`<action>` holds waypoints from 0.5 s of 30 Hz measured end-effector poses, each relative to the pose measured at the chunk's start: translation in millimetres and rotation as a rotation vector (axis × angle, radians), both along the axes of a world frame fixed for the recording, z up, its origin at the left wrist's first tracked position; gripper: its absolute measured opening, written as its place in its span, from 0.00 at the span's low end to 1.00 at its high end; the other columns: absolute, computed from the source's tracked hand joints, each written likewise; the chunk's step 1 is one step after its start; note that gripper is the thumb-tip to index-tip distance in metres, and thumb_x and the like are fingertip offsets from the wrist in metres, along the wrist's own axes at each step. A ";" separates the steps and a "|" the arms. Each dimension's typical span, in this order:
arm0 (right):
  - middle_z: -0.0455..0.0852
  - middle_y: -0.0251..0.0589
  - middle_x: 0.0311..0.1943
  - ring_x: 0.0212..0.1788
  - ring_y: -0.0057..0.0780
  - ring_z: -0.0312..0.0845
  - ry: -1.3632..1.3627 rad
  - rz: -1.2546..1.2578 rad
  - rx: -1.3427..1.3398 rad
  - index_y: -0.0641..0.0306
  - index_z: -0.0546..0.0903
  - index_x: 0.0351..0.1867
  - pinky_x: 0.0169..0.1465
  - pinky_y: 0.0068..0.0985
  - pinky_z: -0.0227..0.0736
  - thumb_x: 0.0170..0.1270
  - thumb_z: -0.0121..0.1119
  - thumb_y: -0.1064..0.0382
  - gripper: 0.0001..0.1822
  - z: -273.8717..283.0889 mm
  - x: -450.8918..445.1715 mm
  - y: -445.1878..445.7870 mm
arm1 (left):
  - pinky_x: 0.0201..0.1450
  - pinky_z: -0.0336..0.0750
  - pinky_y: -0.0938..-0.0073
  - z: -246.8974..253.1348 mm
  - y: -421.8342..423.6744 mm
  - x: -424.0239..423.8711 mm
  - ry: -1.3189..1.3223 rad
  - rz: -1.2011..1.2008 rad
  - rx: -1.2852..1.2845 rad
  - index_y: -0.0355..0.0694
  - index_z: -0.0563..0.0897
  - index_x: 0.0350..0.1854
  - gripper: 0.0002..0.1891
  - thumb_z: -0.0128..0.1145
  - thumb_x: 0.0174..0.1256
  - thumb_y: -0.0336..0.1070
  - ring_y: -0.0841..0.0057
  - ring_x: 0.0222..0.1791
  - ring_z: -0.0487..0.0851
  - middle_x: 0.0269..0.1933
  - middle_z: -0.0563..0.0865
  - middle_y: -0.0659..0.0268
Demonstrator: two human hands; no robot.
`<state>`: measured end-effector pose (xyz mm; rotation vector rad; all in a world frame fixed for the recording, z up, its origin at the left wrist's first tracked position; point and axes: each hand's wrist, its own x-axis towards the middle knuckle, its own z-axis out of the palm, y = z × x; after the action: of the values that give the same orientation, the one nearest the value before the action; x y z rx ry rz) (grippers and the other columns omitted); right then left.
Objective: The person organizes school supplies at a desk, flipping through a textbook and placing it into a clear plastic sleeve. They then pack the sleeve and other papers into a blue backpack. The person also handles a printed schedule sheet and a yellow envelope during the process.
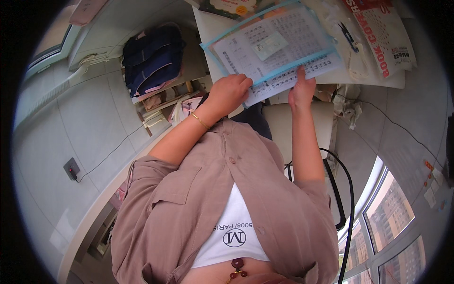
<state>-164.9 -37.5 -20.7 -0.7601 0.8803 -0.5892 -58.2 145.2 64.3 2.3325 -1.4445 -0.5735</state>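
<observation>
A clear zip document pouch with light blue edging [283,72] lies over the near edge of a white table, with printed sheets inside. A small pale card [270,46] shows on its upper face. Printed paper [273,85] sticks out below the blue edge on the near side. My left hand [232,93] is closed at the pouch's near left corner, its fingertips curled at the blue edging. My right hand [303,85] grips the near edge of the paper, thumb on top and fingers underneath.
Right of the pouch on the white table [376,80] lie dark-handled snips [348,37], a pale strap [360,65] and a red and white book-cover package [385,39]. A printed booklet [230,7] is at the far edge. A navy backpack [152,60] rests on a shelf at left; a chair [301,124] stands below.
</observation>
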 end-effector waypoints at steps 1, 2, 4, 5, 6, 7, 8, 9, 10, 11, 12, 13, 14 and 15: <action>0.75 0.45 0.56 0.56 0.32 0.71 0.002 -0.011 0.012 0.74 0.68 0.60 0.61 0.28 0.64 0.70 0.50 0.70 0.19 -2.6 7.7 -0.2 | 0.36 0.75 0.60 -1.3 0.3 -0.7 -0.009 -0.007 0.002 0.40 0.77 0.37 0.10 0.59 0.52 0.31 0.58 0.36 0.80 0.33 0.79 0.59; 0.75 0.45 0.56 0.56 0.33 0.71 0.003 -0.022 0.024 0.74 0.67 0.60 0.61 0.28 0.64 0.70 0.50 0.71 0.19 -5.5 15.6 -0.5 | 0.36 0.75 0.60 -2.9 0.8 -1.3 -0.012 -0.010 -0.021 0.40 0.77 0.37 0.09 0.59 0.52 0.31 0.58 0.36 0.80 0.33 0.79 0.59; 0.75 0.45 0.56 0.57 0.34 0.71 0.014 -0.011 0.056 0.73 0.66 0.61 0.61 0.29 0.65 0.69 0.50 0.72 0.20 -11.1 24.5 -4.2 | 0.35 0.75 0.60 -5.0 1.2 -2.3 -0.017 -0.013 -0.068 0.40 0.76 0.36 0.09 0.58 0.51 0.30 0.58 0.35 0.80 0.32 0.79 0.59; 0.75 0.45 0.56 0.57 0.34 0.71 0.023 0.009 0.075 0.73 0.66 0.61 0.61 0.30 0.65 0.69 0.50 0.73 0.20 -13.4 26.4 -7.6 | 0.35 0.75 0.61 -5.3 0.3 -2.3 -0.035 -0.029 -0.064 0.41 0.76 0.36 0.10 0.59 0.50 0.31 0.60 0.35 0.80 0.33 0.79 0.61; 0.75 0.45 0.57 0.58 0.35 0.71 0.034 0.032 0.095 0.72 0.66 0.62 0.61 0.31 0.66 0.68 0.49 0.73 0.21 -11.9 29.1 -7.7 | 0.34 0.75 0.62 -5.7 1.2 -2.0 -0.051 -0.042 -0.057 0.41 0.76 0.35 0.10 0.60 0.50 0.31 0.62 0.35 0.80 0.33 0.78 0.62; 0.74 0.45 0.57 0.58 0.35 0.70 0.010 0.020 0.113 0.71 0.66 0.62 0.61 0.31 0.66 0.68 0.49 0.74 0.21 -10.0 30.4 -7.6 | 0.34 0.76 0.63 -6.2 2.1 -1.5 -0.068 -0.055 -0.052 0.42 0.75 0.35 0.11 0.61 0.49 0.32 0.65 0.34 0.80 0.33 0.78 0.64; 0.74 0.45 0.58 0.59 0.36 0.70 -0.013 0.007 0.130 0.70 0.65 0.62 0.61 0.32 0.67 0.67 0.50 0.75 0.21 -7.4 30.5 -7.8 | 0.34 0.76 0.63 -7.0 3.4 -1.1 -0.062 -0.057 -0.045 0.42 0.75 0.35 0.11 0.61 0.49 0.32 0.65 0.35 0.80 0.33 0.78 0.64; 0.73 0.45 0.58 0.60 0.36 0.70 -0.038 -0.002 0.150 0.70 0.65 0.62 0.61 0.32 0.67 0.67 0.50 0.76 0.22 -3.6 32.0 -6.4 | 0.34 0.76 0.64 -8.2 4.6 0.0 -0.059 -0.056 -0.037 0.42 0.75 0.35 0.11 0.61 0.49 0.32 0.65 0.35 0.80 0.33 0.78 0.64; 0.72 0.45 0.59 0.61 0.36 0.69 -0.065 0.010 0.170 0.68 0.64 0.63 0.62 0.33 0.66 0.66 0.50 0.76 0.23 -0.7 30.8 -2.9 | 0.35 0.76 0.64 -9.0 5.9 1.2 -0.055 -0.056 -0.030 0.42 0.75 0.35 0.11 0.61 0.48 0.32 0.65 0.35 0.80 0.34 0.78 0.64; 0.71 0.44 0.61 0.62 0.37 0.68 -0.093 0.021 0.191 0.67 0.63 0.64 0.63 0.34 0.65 0.66 0.51 0.76 0.25 2.7 27.9 1.2 | 0.35 0.76 0.64 -9.2 7.3 1.9 -0.061 -0.048 -0.030 0.42 0.75 0.35 0.12 0.62 0.48 0.32 0.65 0.35 0.80 0.34 0.78 0.64; 0.70 0.44 0.62 0.63 0.37 0.67 -0.118 0.029 0.208 0.66 0.62 0.64 0.64 0.34 0.65 0.65 0.52 0.77 0.26 5.6 24.6 2.3 | 0.35 0.76 0.64 -9.0 6.7 1.0 -0.066 -0.044 -0.036 0.42 0.75 0.35 0.12 0.62 0.48 0.32 0.65 0.36 0.80 0.34 0.78 0.64; 0.68 0.44 0.63 0.63 0.37 0.66 -0.129 0.024 0.175 0.64 0.61 0.66 0.64 0.34 0.64 0.66 0.52 0.76 0.28 7.0 24.3 5.5 | 0.35 0.76 0.64 -8.7 6.2 0.7 -0.071 -0.041 -0.041 0.42 0.75 0.36 0.12 0.62 0.48 0.32 0.65 0.36 0.80 0.34 0.78 0.64; 0.67 0.43 0.64 0.64 0.37 0.65 -0.139 0.019 0.142 0.63 0.59 0.67 0.65 0.34 0.63 0.66 0.53 0.75 0.29 7.8 25.5 11.4 | 0.35 0.76 0.63 -8.3 6.6 1.8 -0.058 -0.034 -0.041 0.42 0.75 0.35 0.11 0.61 0.49 0.32 0.64 0.36 0.80 0.34 0.78 0.63; 0.65 0.42 0.65 0.64 0.37 0.64 -0.147 0.009 0.104 0.62 0.57 0.69 0.66 0.34 0.62 0.66 0.53 0.74 0.31 8.1 24.2 14.4 | 0.35 0.75 0.62 -8.1 6.8 1.8 -0.042 -0.032 -0.046 0.42 0.75 0.35 0.10 0.60 0.50 0.32 0.62 0.35 0.80 0.34 0.78 0.62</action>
<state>-140.7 -23.0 -12.6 -0.6182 0.7653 -0.5793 -56.5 152.0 56.1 2.3031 -1.5005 -0.4972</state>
